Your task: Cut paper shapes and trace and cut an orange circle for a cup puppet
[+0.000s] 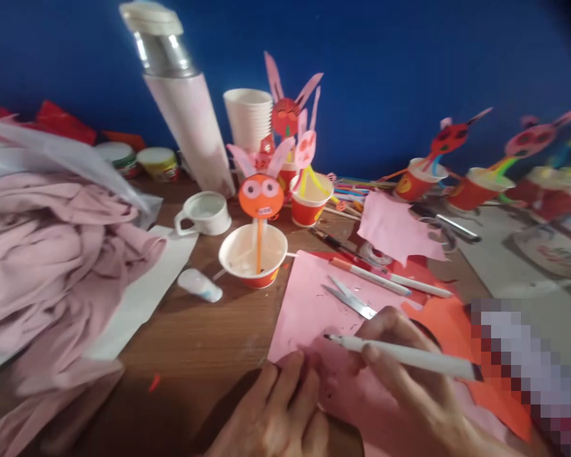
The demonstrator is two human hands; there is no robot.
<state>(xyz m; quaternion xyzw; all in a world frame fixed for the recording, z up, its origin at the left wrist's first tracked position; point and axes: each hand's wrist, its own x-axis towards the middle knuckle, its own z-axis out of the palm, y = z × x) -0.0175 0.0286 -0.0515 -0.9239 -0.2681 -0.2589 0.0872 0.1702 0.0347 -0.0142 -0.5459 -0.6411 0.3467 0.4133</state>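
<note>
Two hands work on the pink paper sheet (304,304). The right hand (409,387) has its fingers closed around a white pen (409,355), whose tip touches the sheet. The left hand (276,419) lies on the sheet's near edge, fingers stretched out, holding nothing. The scissors (349,298) lie on the sheet, just beyond the pen.

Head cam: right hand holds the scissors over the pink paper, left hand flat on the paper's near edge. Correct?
Not quite. The right hand holds a white pen, not the scissors; those lie on the pink paper just beyond the hand. The left hand does rest flat on the paper's near edge. The head view shows this.
</note>
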